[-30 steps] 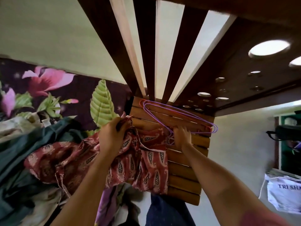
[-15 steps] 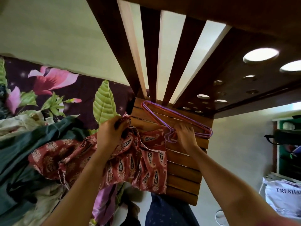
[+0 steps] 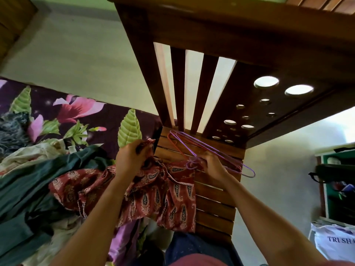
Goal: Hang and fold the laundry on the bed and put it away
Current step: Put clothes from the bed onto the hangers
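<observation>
Since 1 second ago the right hand [image 3: 214,167] has dragged the purple hangers [image 3: 221,152] rightward across the slatted board [image 3: 215,212], and its fingers are now curled round their hooks. The left hand [image 3: 131,159] keeps its fingers clamped on the red paisley garment [image 3: 153,196], which is draped over the board's edge beside the hooks. Threading 1 hanger in looks like the next step.

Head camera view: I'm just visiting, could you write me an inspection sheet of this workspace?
Surface: bed in a dark floral sheet.
Job's things: red paisley garment, partly lifted; wire hangers against the slatted wooden bed frame.
Clutter: dark green cloth, cream cloth and lilac cloth heaped on the bed.
Grippers: left hand grips the garment's top edge; right hand holds the hangers near their hooks.
Cables: nothing seen.
Surroundings: pale green wall; green shelf unit and printed white bag at right.
</observation>
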The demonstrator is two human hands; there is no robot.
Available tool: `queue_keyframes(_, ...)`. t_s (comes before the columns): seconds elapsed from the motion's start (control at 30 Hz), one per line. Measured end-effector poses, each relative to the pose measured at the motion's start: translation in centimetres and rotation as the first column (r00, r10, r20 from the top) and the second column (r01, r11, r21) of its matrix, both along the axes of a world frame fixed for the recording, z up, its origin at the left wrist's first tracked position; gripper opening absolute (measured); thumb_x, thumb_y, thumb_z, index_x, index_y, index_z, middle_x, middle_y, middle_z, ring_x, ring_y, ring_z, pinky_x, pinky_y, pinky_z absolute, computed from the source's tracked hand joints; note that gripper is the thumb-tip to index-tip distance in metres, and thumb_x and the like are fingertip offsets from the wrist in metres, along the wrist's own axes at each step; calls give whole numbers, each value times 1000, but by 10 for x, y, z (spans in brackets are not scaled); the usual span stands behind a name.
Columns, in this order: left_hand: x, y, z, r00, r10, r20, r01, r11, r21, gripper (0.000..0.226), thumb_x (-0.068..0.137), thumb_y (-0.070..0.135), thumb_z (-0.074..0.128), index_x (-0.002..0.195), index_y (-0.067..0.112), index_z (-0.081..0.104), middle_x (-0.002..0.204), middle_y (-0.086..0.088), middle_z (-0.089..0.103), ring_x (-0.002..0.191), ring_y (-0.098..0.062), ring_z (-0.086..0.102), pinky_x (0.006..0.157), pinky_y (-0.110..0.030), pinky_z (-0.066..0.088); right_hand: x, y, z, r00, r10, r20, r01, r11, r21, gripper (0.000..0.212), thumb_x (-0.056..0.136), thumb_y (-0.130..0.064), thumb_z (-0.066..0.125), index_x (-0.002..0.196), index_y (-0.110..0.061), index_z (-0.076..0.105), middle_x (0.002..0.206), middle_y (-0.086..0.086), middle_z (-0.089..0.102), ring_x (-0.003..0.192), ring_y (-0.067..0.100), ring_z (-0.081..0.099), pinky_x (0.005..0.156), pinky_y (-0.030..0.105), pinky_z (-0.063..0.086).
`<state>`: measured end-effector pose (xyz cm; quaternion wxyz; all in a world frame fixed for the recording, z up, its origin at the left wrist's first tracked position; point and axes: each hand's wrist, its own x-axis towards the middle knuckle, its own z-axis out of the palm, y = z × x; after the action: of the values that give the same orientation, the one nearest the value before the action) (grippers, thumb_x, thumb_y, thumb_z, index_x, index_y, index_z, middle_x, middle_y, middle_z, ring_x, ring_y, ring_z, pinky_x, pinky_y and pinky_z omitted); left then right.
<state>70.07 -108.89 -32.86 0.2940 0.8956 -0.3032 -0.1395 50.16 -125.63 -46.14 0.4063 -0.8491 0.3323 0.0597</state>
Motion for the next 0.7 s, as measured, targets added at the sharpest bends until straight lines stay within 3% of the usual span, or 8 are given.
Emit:
queue_keyframes(0.1,1,3,3,1000,-13,18,13,1000,13,22,86,21,66,100,4,70,83,-16,70,73,-32,64,64,-39,52,-5,3,10,994,-110,22,108,991,82,32,85,5,52,110,-7,69,105,9,70,92,18,65,80,32,52)
queue_keyframes(0.23,2,6,6,999,-5,40,5,1000,21,24,85,20,67,104,6,70,88,-16,71,77,-33,65,67,-39,53,-9,7,14,974,-223,-48,225,974,35,23,88,-14,63,111,-15,68,108,2,70,96,17,65,78,35,53)
queue_keyframes(0.37,2,10,8,999,-14,46,13,1000,10,22,85,20,66,102,6,70,84,-15,71,73,-31,65,63,-37,52,-12,12,21,975,-208,-76,205,978,-46,29,90,-28,62,119,-22,64,116,-1,61,100,18,61,71,29,46)
queue_keyframes(0.53,-1,10,10,999,-26,44,26,1000,12,23,86,19,66,104,5,70,85,-15,71,72,-30,64,64,-35,51,-14,17,18,985,-156,-72,140,973,-183,29,96,-27,51,123,-24,62,114,1,56,95,20,60,66,28,39)
queue_keyframes(0.7,-5,4,11,997,-58,46,58,998,2,23,85,19,67,103,4,70,79,-16,70,67,-30,63,60,-36,50,-12,17,21,990,-113,-82,73,919,-387,28,95,-22,53,121,-16,62,110,5,58,85,23,63,62,30,48)
